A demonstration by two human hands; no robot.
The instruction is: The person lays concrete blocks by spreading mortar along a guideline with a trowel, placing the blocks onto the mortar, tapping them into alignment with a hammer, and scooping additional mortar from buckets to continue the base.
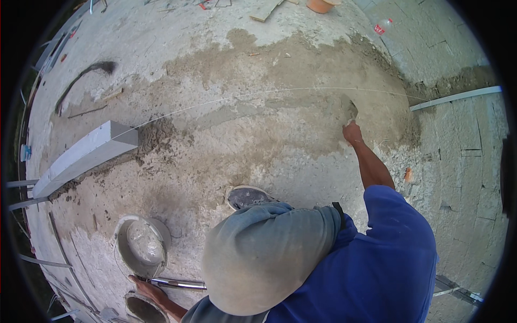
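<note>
At the end of my outstretched right arm, my right hand (352,132) is closed around the handle of a trowel (351,111). Its blade lies at the right end of a strip of wet mortar (237,110) on the floor, near a taut white string (280,90). My left hand (149,293) is low on the left, between a bucket of pale watery liquid (162,237) and a second, dark bucket (129,308). One finger points toward the first bucket; the others are too hidden to show a grip. Beside that hand lies a shiny metal bar (180,283).
A long pale block (81,153) sits at the left, with the string running from it to a pale strip (455,98) at right. Block paving (463,177) borders the right side. Farther off are a plastic bottle (383,26), an orange tub (321,5) and a board (266,9).
</note>
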